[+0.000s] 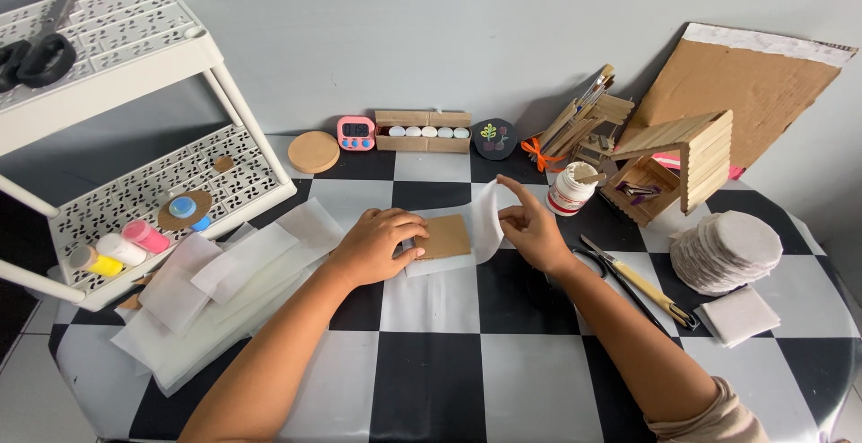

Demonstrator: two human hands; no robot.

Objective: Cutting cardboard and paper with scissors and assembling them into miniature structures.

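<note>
My left hand (375, 244) presses down on the left edge of a small brown cardboard rectangle (444, 236) that lies on a white sheet of thin paper (440, 264) on the checkered table. My right hand (532, 225) pinches the right flap of that white paper (486, 219) and lifts it up beside the cardboard, curled toward it. The fingers of both hands are bent; the left fingertips cover part of the cardboard.
A white glue jar (569, 189) and a popsicle-stick house (687, 164) stand at the back right. Scissors (639, 283), a stack of white rounds (725, 251) and a white pad (738, 314) lie right. White sheets (224, 286) and a shelf rack (162, 183) fill the left.
</note>
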